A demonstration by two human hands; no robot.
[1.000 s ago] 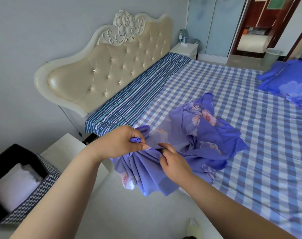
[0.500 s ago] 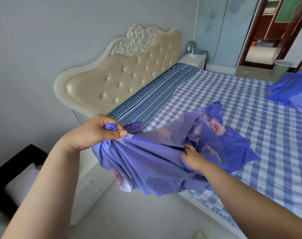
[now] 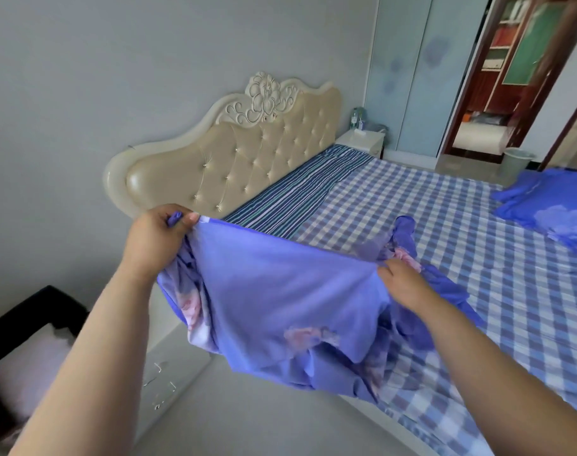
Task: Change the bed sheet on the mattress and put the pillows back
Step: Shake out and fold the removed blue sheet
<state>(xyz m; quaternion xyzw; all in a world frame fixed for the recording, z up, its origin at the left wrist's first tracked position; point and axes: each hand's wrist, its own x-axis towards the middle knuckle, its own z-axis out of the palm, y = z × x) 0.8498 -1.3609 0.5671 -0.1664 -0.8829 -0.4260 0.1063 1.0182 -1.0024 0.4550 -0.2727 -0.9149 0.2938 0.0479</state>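
A purple floral bed sheet [image 3: 280, 297] is stretched between my two hands over the near edge of the bed, its bunched remainder lying on the mattress. My left hand [image 3: 155, 238] pinches one corner of it, raised near the headboard end. My right hand [image 3: 402, 284] grips the sheet's upper edge further right. The mattress [image 3: 461, 232] carries a blue-and-white checked cover, with a striped blue cloth [image 3: 300, 189] along the headboard side. A purple pillow [image 3: 550, 209] lies at the far right of the bed.
A cream tufted headboard [image 3: 227, 162] stands against the grey wall. A white nightstand [image 3: 168, 366] sits below my left arm, beside a dark basket [image 3: 20, 357] holding something white. Far off are another nightstand [image 3: 362, 139], a wardrobe [image 3: 412, 77], a bin [image 3: 517, 162] and an open doorway.
My left hand has lifted its corner up and leftward, and my right hand has slid right along the edge, so the sheet is spread wider between them.
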